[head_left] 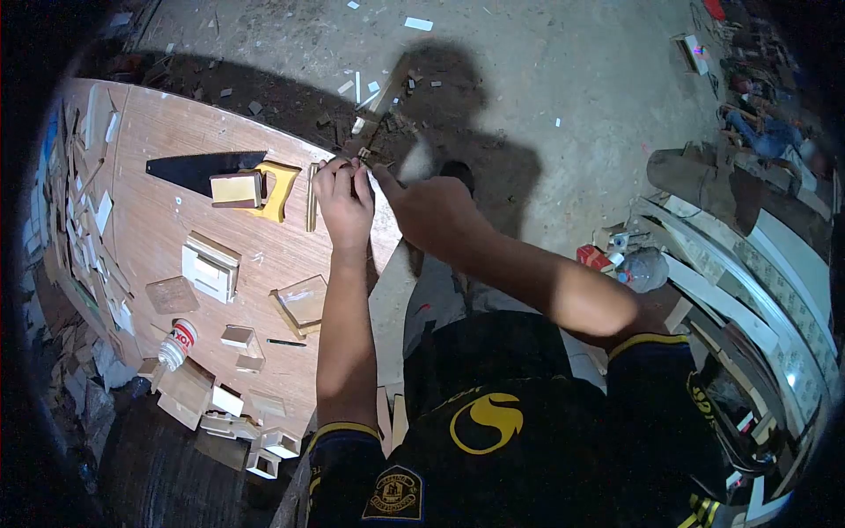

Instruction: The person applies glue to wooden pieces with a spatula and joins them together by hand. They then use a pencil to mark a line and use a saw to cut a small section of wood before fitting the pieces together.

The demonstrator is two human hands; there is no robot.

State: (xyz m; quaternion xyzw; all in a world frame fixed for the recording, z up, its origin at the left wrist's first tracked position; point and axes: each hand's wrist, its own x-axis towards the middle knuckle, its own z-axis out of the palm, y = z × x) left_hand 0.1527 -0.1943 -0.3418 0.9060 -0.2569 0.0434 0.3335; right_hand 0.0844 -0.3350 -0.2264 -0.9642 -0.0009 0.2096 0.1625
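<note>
At the table's edge, my left hand is closed, its fingers bent over a small wooden piece that shows just past the fingertips. My right hand is a closed fist right beside it, at the table corner; what it grips is hidden. Close to my left hand lie narrow wooden strips. Further left rests a handsaw with a yellow handle and dark blade, and a tan-faced block sits on it.
The wooden table carries a white stacked piece, a shallow wooden frame, a pen or pencil, a white bottle with a red label and small wooden boxes. Scraps litter the floor. Boards lie at right.
</note>
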